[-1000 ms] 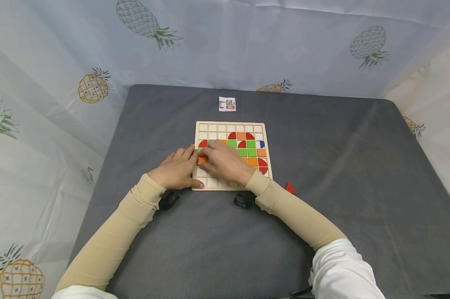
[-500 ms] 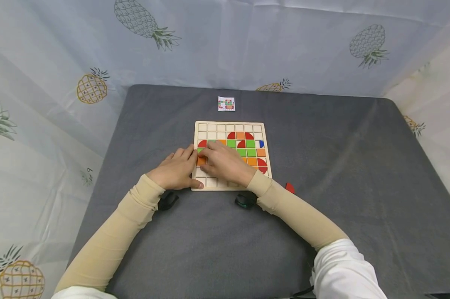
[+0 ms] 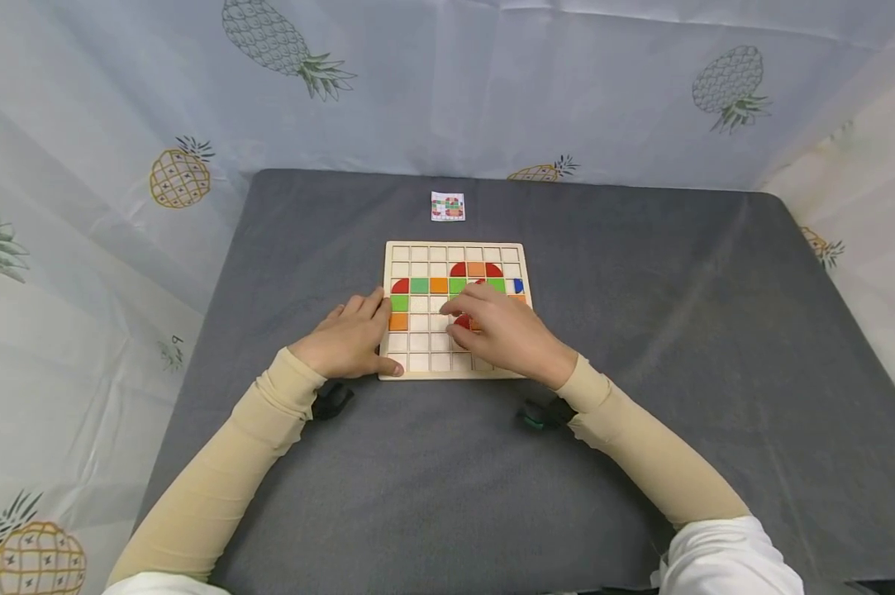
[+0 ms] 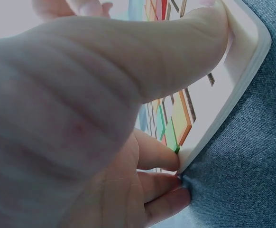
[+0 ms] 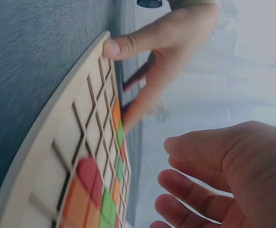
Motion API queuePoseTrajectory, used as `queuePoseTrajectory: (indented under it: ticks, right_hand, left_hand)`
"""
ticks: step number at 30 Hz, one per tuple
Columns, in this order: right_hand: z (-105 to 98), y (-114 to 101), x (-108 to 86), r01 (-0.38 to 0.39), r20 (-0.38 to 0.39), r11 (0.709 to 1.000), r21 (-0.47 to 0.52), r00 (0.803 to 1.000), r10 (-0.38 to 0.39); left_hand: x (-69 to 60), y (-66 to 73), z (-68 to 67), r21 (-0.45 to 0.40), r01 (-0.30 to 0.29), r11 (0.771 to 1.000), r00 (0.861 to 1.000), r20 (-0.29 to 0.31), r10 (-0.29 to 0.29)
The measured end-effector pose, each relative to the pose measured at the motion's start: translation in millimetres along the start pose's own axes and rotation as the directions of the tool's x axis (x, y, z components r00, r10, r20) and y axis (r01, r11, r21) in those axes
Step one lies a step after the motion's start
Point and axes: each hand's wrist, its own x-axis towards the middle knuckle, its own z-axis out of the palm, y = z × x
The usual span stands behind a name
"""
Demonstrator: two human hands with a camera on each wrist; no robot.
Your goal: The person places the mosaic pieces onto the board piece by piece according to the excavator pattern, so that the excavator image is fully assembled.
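Note:
A square wooden grid board point(image 3: 454, 376) lies on the table, with coloured tiles in some of its cells. My left hand point(image 3: 349, 335) rests at its left edge, fingers extended along the side and thumb point(image 4: 202, 35) on the near left corner. In the left column sit a red quarter-round tile point(image 3: 400, 287), a green tile point(image 3: 399, 303) and an orange tile point(image 3: 398, 321). My right hand point(image 3: 510, 335) hovers over the board's right half, fingers loosely bent. In the right wrist view, nothing shows between those fingers. The hand hides several tiles beneath it.
A small printed card point(image 3: 448, 207) with a coloured grid pattern lies beyond the board. The dark grey table point(image 3: 678, 289) extends far to the right. Behind it hangs a pineapple-print curtain point(image 3: 432, 91). A dark device point(image 3: 333, 401) sits under the left wrist.
My right hand has left the orange tile in the left column and moved right across the board. The left hand stays put. The red piece right of the board is now out of sight.

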Motion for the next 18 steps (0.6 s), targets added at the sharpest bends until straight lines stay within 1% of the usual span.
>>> queuePoseTrajectory:
  ticks: [7, 11, 14, 18]
  right_hand:
    - [-21, 22, -34.4, -0.065, -0.059, 0.998, -0.004, 0.996, 0.065]
    - [-28, 34, -52.2, -0.104, -0.075, 0.995, 0.01, 0.992, 0.105]
    - [-34, 43, -65.7, -0.119, -0.064, 0.993, 0.022, 0.991, 0.121]
    - [-40, 58, -79.5, -0.121, 0.001, 0.993, 0.011, 0.993, 0.121]
  left_hand:
    - [0.2, -1.7, 1.9, -0.009, 0.012, 1.0, 1.0, 0.003, -0.012]
    - [0.3, -1.3, 2.1, -0.01, 0.007, 1.0, 1.0, 0.003, -0.007]
    - [-0.1, -0.8, 1.7, -0.01, 0.003, 1.0, 1.0, 0.005, -0.003]
    - [-0.2, -0.6, 1.4, -0.004, -0.001, 1.0, 1.0, 0.006, 0.001]
